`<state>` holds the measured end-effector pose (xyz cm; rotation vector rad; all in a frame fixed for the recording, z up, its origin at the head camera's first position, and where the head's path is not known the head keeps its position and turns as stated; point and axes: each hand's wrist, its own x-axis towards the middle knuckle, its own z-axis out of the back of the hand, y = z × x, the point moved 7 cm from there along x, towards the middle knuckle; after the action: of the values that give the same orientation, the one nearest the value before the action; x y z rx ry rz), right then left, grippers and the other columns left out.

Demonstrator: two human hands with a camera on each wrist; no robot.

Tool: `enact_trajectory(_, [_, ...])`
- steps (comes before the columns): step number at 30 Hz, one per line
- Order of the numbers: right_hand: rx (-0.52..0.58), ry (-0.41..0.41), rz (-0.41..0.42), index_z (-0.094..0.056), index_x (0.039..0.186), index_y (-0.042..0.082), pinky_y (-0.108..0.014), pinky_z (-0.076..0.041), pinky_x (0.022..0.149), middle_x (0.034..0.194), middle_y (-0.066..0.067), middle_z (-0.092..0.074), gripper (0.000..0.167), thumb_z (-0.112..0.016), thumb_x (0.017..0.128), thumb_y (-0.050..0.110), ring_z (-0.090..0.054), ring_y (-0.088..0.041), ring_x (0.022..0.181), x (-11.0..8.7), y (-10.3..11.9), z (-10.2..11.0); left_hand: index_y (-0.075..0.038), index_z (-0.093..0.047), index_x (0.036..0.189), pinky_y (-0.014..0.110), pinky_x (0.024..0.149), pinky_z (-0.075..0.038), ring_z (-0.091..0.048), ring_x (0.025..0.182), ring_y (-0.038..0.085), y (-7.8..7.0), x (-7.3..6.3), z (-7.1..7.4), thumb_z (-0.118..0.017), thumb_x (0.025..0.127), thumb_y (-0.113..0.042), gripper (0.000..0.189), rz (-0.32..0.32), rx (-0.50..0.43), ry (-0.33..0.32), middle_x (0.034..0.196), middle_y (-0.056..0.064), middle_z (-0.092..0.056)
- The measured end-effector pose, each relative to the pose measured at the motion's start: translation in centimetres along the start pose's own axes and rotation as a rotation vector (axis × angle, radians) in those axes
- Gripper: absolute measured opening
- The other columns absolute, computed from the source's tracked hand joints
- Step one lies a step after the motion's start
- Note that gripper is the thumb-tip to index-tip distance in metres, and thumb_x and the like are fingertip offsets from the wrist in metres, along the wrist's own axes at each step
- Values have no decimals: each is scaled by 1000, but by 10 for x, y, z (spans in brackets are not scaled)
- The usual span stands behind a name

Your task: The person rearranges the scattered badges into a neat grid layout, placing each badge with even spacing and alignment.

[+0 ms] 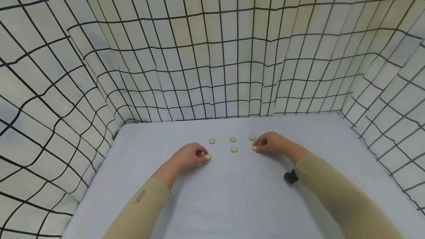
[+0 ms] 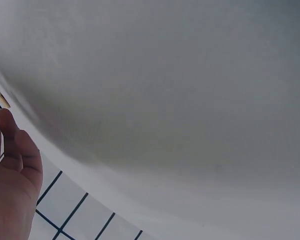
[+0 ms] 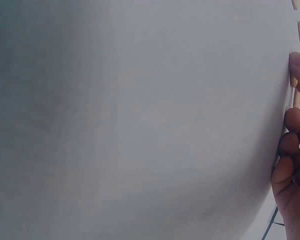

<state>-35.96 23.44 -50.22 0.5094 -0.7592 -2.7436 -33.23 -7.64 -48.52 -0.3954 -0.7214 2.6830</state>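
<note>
Small round tan discs, wooden-looking with faint marks, lie in two short rows on the white table. My left hand (image 1: 190, 156) pinches the front left disc (image 1: 207, 156) between thumb and fingertips at table level. At the other end of that row, my right hand (image 1: 275, 143) has finger and thumb on the front right disc (image 1: 255, 148). Between them sits the front middle disc (image 1: 234, 149), untouched. Behind lie the back left disc (image 1: 212, 141), back middle disc (image 1: 233, 139) and back right disc (image 1: 252, 138). The wrist views catch only the edge of each hand.
White fabric walls with a black grid (image 1: 225, 54) enclose the table (image 1: 225, 194) at the back and both sides. A small black object (image 1: 291, 177) hangs by the right sleeve cuff (image 1: 302, 163).
</note>
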Motion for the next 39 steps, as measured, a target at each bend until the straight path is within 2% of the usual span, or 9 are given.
enact_trajectory(10, [9,7,-11,-76,109,25,-38,-45,81,97,2,-63,26,-78,85,33,-53,-19,92,2,-2,-2,-19,-74,102,33,72,-41,-51,79,14,7,16,0,-78,86,-27,18,40,-31,-5,83,-2,-57])
enact_trajectory(16, [13,4,-28,-76,109,26,-37,-46,79,96,2,-62,26,-79,85,35,-53,-19,91,5,-6,-4,-22,-73,102,33,71,-41,-52,78,14,9,24,-3,-75,87,-29,16,47,19,-22,84,-3,-57])
enact_trajectory(22, [15,-10,-27,-76,109,27,-38,-47,80,96,3,-63,27,-78,85,37,-54,-18,91,5,-5,-4,-25,-74,106,33,71,-41,-51,78,14,5,31,-3,-75,88,-28,19,44,41,-24,85,-3,-57])
enact_trajectory(30, [24,-23,-21,-75,109,28,-40,-47,86,102,3,-64,25,-78,85,34,-55,-18,94,2,-5,-3,-25,-74,113,35,75,-42,-51,82,15,1,32,-5,-73,91,-28,22,65,55,-9,88,-2,-57])
enact_trajectory(39, [33,-12,-12,-75,110,27,-41,-46,88,103,3,-65,25,-77,86,33,-55,-19,96,0,-4,0,-24,-74,114,36,79,-43,-52,85,17,2,32,-6,-73,91,-24,23,87,18,1,92,-2,-59])
